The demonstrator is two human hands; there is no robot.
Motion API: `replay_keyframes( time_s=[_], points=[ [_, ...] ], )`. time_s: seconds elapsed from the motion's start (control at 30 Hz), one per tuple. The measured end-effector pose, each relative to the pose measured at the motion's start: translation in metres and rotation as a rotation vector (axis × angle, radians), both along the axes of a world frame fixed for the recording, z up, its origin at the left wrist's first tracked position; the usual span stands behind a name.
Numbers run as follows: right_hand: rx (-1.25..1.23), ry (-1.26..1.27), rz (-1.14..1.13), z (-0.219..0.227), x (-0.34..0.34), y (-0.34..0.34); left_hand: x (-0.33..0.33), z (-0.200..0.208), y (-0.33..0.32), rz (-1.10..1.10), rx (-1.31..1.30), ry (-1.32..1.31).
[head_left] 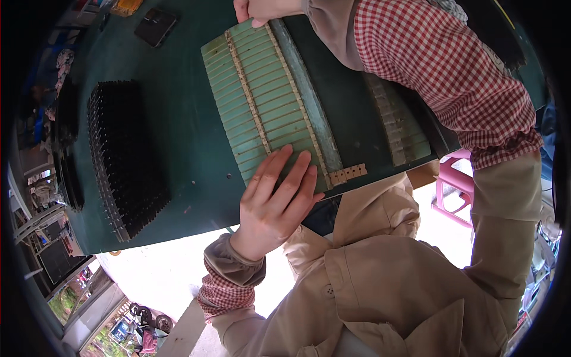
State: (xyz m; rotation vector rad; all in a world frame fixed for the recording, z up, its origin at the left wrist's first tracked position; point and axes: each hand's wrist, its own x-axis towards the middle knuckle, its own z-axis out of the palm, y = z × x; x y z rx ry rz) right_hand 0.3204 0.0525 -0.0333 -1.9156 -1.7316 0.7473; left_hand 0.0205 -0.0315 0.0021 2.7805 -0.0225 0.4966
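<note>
A light-green slatted board (pixel 270 89) lies on the dark green table in front of me, crossed by two speckled strips, with a worn green bar (pixel 309 95) along its right side. My left hand (pixel 276 193) rests on its near end, fingers stretched out over the slats. At the far edge, my right hand (pixel 270 8) grips the board's corner between thumb and fingers; the top of the picture cuts off part of this hand. A short beige strip with holes (pixel 348 174) sits by the board's near right corner.
On the left of the table (pixel 190 149) lies a thick row of black strips with small metal tips (pixel 128 160). A dark flat case (pixel 156 27) is farther back. Another slatted piece (pixel 398 122) lies beneath my right forearm. A pink stool (pixel 455 184) stands beyond the table's near edge.
</note>
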Motion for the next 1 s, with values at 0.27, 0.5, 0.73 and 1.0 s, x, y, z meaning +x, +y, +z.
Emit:
replay_keyframes(
  time_s=[0.27, 0.5, 0.73, 1.0],
  points=[
    [0.02, 0.046, -0.045, 0.001, 0.016, -0.022, 0.002, -0.001, 0.0, -0.01, 0.024, 0.002],
    [0.061, 0.083, -0.035, 0.019, 0.018, -0.025, -0.001, -0.001, -0.001, -0.014, 0.052, -0.013],
    [0.113, 0.131, -0.009, 0.035, 0.013, -0.018, -0.002, 0.0, 0.013, -0.09, -0.147, 0.047],
    [0.117, -0.084, -0.01, 0.038, 0.006, 0.005, -0.006, 0.0, 0.016, -0.101, -0.259, 0.05]
  ],
)
